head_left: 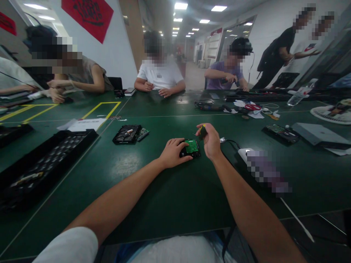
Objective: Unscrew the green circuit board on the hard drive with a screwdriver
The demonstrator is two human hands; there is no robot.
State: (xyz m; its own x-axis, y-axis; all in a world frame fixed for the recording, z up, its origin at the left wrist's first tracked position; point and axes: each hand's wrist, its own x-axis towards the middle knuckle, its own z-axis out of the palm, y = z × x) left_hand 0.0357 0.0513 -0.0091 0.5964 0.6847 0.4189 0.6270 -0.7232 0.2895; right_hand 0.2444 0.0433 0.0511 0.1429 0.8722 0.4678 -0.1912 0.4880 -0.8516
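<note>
A small black hard drive with a green circuit board (192, 147) lies on the green table in front of me. My left hand (173, 151) grips its left side, thumb along the near edge and fingers across the far part. Just right of the drive and raised above it, my right hand (210, 140) is closed around a screwdriver with a black and yellow handle (202, 132). Its tip is too small to make out. Further left, an opened black drive (126, 134) rests beside a loose circuit board (143, 134).
A long black tray (52, 157) stands at the left. On the right are a power strip (244, 155) with a cable, another drive (281, 133) and a grey box (320, 133). Cables and tools (246, 106) lie further back. Several people sit or stand across the table.
</note>
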